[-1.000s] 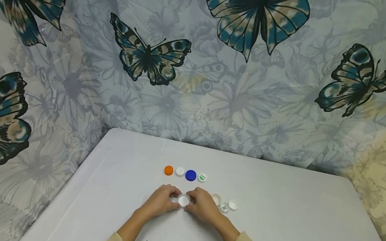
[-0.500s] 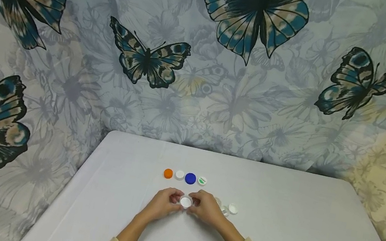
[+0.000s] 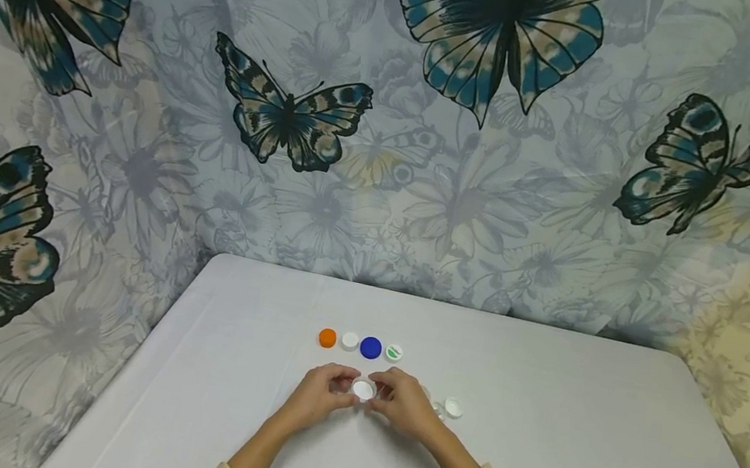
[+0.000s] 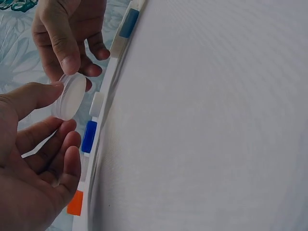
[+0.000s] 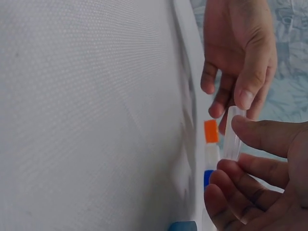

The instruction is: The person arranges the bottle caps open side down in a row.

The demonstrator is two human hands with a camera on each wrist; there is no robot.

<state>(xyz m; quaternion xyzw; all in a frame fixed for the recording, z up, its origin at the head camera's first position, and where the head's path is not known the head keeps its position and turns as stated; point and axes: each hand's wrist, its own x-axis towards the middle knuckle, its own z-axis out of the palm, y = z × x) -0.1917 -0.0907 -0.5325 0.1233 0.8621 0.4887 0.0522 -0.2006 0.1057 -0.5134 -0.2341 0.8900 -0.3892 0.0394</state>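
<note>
Both hands pinch one round white lid [image 3: 362,390] from opposite sides, in front of the row of caps. My left hand [image 3: 318,398] grips its left edge, my right hand [image 3: 405,405] its right edge. In the left wrist view the lid [image 4: 72,97] is tilted on edge, with fine ridges on its rim and translucent plastic at the side. Thumb and fingers of each hand meet its rim. The right wrist view shows the lid [image 5: 233,134] edge-on. Behind it stand an orange cap [image 3: 327,338], a white cap [image 3: 349,341], a blue cap [image 3: 370,348] and a white cap with a green mark [image 3: 394,353].
Right of my right hand lies a white cap [image 3: 454,408], next to a clear cap [image 3: 439,410] partly hidden by the hand. They lie on a white table [image 3: 536,423]. A butterfly-print cloth [image 3: 469,200] hangs behind its far edge.
Both hands have shifted slightly right with the lid, mostly in the first half second. My right hand now covers more of the loose caps beside it. The row of caps stays in place.
</note>
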